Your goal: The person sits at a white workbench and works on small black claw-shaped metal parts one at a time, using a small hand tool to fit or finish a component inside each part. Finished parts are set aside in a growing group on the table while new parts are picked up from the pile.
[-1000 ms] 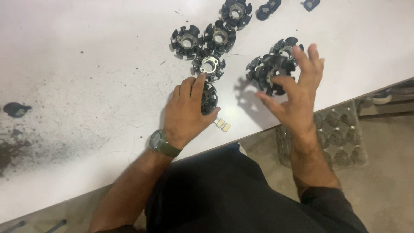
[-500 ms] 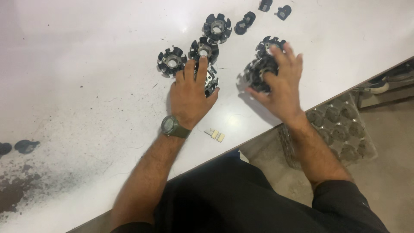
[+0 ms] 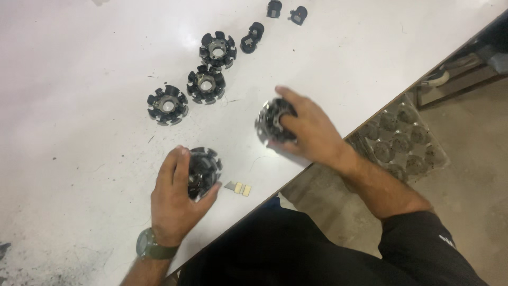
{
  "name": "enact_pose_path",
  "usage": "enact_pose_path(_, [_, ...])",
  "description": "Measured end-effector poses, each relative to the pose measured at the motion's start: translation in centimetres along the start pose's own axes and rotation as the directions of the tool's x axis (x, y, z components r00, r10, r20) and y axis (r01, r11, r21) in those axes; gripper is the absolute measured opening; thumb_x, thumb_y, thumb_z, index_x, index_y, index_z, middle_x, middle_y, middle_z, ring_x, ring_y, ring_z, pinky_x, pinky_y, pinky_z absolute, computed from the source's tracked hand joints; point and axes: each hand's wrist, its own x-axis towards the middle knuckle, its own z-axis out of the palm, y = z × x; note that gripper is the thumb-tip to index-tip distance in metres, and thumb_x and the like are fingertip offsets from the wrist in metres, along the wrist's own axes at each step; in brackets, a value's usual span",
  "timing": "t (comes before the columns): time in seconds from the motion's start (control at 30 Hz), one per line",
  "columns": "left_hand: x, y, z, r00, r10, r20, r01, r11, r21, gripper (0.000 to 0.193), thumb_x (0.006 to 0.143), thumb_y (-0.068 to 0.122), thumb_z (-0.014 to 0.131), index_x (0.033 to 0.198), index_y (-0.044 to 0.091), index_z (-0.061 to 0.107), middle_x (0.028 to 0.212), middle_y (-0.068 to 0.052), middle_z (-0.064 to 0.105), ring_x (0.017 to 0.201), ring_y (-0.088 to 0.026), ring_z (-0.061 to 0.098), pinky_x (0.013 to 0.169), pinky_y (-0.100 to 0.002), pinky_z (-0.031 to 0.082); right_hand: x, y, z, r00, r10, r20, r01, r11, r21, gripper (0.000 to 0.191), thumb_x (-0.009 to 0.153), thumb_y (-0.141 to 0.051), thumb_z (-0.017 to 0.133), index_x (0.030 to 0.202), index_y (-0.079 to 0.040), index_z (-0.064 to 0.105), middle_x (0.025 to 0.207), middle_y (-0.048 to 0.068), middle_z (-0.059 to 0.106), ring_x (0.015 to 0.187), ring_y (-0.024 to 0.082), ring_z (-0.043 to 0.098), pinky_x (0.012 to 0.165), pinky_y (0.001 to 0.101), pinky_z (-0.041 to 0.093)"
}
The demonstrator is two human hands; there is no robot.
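Left hand (image 3: 174, 204): fingers closed around a toothed black stator (image 3: 203, 172), tilted on edge.
Right hand (image 3: 309, 132): fingers closed on a second stator (image 3: 271, 121), near the white table (image 3: 79, 79) edge at 4 o'clock.
Open room: bare tabletop toward 10 o'clock.

A single head-worn camera looks steeply down from above the person's torso, close over the white table (image 3: 79, 79); its edge runs diagonally just beyond the right hand (image 3: 309, 130).

Both hands now sit nearer the table edge: left hand (image 3: 174, 204) grips one stator (image 3: 203, 170), right hand (image 3: 312, 132) another (image 3: 272, 121).
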Motion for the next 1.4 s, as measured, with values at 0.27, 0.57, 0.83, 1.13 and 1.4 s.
enact_pose_path(0.27, [9.8, 4.4, 6.1, 0.987, 0.133, 0.088, -0.123, 0.987, -0.107, 0.098, 0.078, 0.048, 0.086, 0.154, 0.012, 0.034, 0.152, -0.024, 0.039, 0.13, -0.039, 0.052, 0.1, -0.05, 0.053, -0.7, 3.3, -1.8, 0.995, 0.099, 0.021, -0.095, 0.985, -0.146, 0.048, 0.079, -0.041, 0.091, 0.093, 0.0, 0.071, 0.152, 0.026, 0.047, 0.136, 0.038, 0.052, 0.117, 0.0517, 0.044])
enact_pose_path(0.57, [18.4, 2.7, 4.6, 0.992, -0.048, 0.12, 0.019, 0.972, 0.236, 0.103, 0.09, 0.07, 0.065, 0.162, 0.016, 0.014, 0.167, -0.023, 0.007, 0.155, -0.043, 0.012, 0.122, -0.066, 0.015, -1.2, 12.7, -7.5, 0.925, 0.154, -0.347, -0.216, 0.965, -0.149, 0.053, 0.1, -0.029, 0.081, 0.134, 0.002, 0.055, 0.165, 0.032, 0.029, 0.159, 0.043, 0.033, 0.127, 0.054, 0.035])
enact_pose_path(0.83, [13.5, -6.8, -0.5, 0.927, -0.332, 0.175, 0.316, 0.942, 0.111, 0.089, 0.082, 0.046, 0.083, 0.152, 0.004, 0.047, 0.135, -0.018, 0.055, 0.125, -0.033, 0.05, 0.104, -0.049, 0.049, 3.1, 6.8, -1.6, 0.986, 0.163, -0.016, -0.162, 0.986, 0.039, 0.037, 0.094, -0.028, 0.08, 0.118, -0.003, 0.067, 0.143, 0.021, 0.059, 0.132, 0.033, 0.058, 0.109, 0.0492, 0.05])
enact_pose_path(1.13, [17.7, -1.4, 4.1, 0.969, -0.174, 0.173, 0.161, 0.983, 0.088, 0.092, 0.079, 0.036, 0.088, 0.15, 0.003, 0.04, 0.138, -0.023, 0.047, 0.112, -0.036, 0.056, 0.09, -0.049, 0.054, 14.9, 5.6, 3.4, 0.981, -0.182, -0.073, 0.173, 0.978, -0.114, 0.039, 0.1, -0.011, 0.068, 0.138, -0.004, 0.062, 0.15, 0.021, 0.049, 0.146, 0.042, 0.04, 0.122, 0.0577, 0.031])
enact_pose_path(1.4, [15.5, -2.9, 3.1, 0.988, -0.078, -0.132, 0.079, 0.997, 0.001, 0.091, 0.077, 0.032, 0.092, 0.149, 0.005, 0.042, 0.136, -0.021, 0.048, 0.119, -0.035, 0.055, 0.092, -0.046, 0.056, 16.4, 4.4, 5.9, 0.992, -0.019, 0.123, 0.001, 0.989, 0.151, 0.044, 0.092, -0.001, 0.057, 0.136, -0.004, 0.054, 0.133, 0.011, 0.063, 0.142, 0.035, 0.049, 0.125, 0.0649, 0.012])
